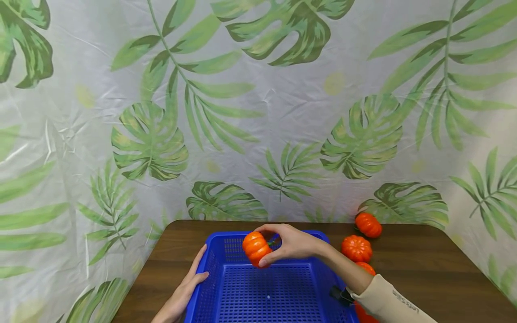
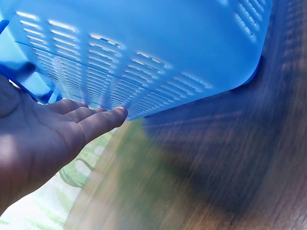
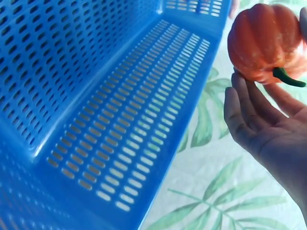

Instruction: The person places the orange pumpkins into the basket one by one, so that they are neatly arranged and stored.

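Observation:
My right hand (image 1: 288, 244) holds a small orange pumpkin (image 1: 256, 248) above the far part of a blue plastic basket (image 1: 264, 294). Its thumb and fingers grip the pumpkin's sides, and the green stem (image 3: 288, 77) shows in the right wrist view. My left hand (image 1: 186, 287) grips the basket's left side. The thumb lies over the rim, while the fingers (image 2: 103, 125) stretch along the slotted outer wall in the left wrist view. Apart from a small white speck, the visible basket floor holds nothing.
To the right of the basket lie several more orange pumpkins (image 1: 357, 248), some partly hidden behind the right forearm. One pumpkin (image 1: 368, 224) sits at the back edge of the dark wooden table (image 1: 420, 264). A leaf-patterned curtain (image 1: 291, 116) hangs behind the table.

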A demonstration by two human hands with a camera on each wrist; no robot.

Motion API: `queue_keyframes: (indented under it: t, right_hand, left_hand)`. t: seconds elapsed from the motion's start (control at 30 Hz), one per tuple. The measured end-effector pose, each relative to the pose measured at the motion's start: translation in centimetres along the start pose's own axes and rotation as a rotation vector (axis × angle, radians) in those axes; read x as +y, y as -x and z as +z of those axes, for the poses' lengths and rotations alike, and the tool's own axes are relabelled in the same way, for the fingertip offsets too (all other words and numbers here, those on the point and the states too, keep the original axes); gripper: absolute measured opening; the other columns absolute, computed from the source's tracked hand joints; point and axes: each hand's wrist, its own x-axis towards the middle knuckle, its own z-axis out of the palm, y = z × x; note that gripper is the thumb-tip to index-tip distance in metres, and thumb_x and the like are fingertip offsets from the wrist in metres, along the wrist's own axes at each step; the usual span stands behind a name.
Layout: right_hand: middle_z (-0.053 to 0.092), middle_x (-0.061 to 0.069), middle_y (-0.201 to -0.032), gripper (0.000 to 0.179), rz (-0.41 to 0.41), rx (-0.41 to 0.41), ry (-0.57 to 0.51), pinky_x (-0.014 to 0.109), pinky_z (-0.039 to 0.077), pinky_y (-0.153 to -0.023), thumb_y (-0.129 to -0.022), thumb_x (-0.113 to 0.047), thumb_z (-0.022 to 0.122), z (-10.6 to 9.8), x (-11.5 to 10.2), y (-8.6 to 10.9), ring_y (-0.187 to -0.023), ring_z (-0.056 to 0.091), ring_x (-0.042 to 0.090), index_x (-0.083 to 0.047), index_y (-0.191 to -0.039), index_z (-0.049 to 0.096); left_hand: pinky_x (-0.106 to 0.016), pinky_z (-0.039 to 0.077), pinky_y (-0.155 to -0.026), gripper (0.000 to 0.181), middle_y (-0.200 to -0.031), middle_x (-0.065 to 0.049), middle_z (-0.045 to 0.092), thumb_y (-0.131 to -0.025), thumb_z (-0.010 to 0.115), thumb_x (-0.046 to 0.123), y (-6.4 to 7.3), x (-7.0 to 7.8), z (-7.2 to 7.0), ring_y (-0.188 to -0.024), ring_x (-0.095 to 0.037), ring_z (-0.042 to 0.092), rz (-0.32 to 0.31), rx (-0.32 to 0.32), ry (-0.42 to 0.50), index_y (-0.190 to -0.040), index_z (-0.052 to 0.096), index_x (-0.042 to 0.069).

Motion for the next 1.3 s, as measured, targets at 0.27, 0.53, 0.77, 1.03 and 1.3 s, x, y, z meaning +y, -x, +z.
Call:
queue_keyframes:
  t: [0.27,0.53,0.77,1.03,1.3]
  right_hand:
    - [0.065,0.001,-0.13,0.062,-0.048,-0.065,-0.043,0.026,0.058,-0.087,-0.088,-0.033,0.084,0.7,0.1,-0.9,-0.107,0.065,0.01,-0.021,-0.143,0.06]
    - [0.063,-0.001,-0.129,0.067,-0.063,-0.055,0.029,0.025,0.056,-0.087,-0.086,-0.032,0.086,1.6,-0.1,-1.7,-0.106,0.061,0.009,-0.019,-0.146,0.058]
    - [0.065,-0.001,-0.129,0.068,-0.04,-0.031,0.027,0.028,0.055,-0.092,-0.082,-0.032,0.089,2.7,-0.1,-2.5,-0.108,0.062,0.007,-0.016,-0.141,0.06]
    - [0.063,0.005,-0.136,0.075,-0.061,-0.077,-0.001,0.027,0.056,-0.09,-0.084,-0.025,0.088,3.9,0.5,-3.0,-0.108,0.063,0.009,-0.017,-0.151,0.055]
    - [0.068,0.012,-0.136,0.079,-0.025,-0.022,0.115,0.032,0.059,-0.091,-0.077,-0.029,0.093,5.4,1.1,-4.0,-0.108,0.067,0.01,-0.004,-0.144,0.06]
  left_hand:
    - [-0.018,0.042,-0.104,0.07,-0.174,-0.017,-0.014,-0.113,0.032,0.025,0.0,0.0,0.1,-0.153,-0.046,0.006,-0.003,0.013,-0.002,-0.166,-0.014,0.031]
    - [-0.023,0.045,-0.104,0.069,-0.174,-0.018,-0.01,-0.113,0.033,0.025,0.0,0.0,0.1,-0.15,-0.042,0.02,-0.012,0.023,-0.011,-0.166,-0.011,0.032]
    - [-0.028,0.046,-0.104,0.069,-0.173,-0.019,-0.011,-0.113,0.032,0.025,0.0,0.0,0.1,-0.147,-0.042,0.028,-0.008,0.015,-0.016,-0.166,-0.012,0.032]
    - [-0.021,0.042,-0.105,0.068,-0.174,-0.016,-0.007,-0.113,0.033,0.024,-0.1,-0.2,0.2,-0.143,-0.014,0.036,-0.006,0.022,-0.026,-0.166,-0.009,0.033]
    - [-0.024,0.043,-0.105,0.068,-0.174,-0.017,-0.005,-0.113,0.034,0.024,0.2,0.0,0.1,-0.148,-0.033,0.029,-0.022,0.044,-0.013,-0.166,-0.007,0.036]
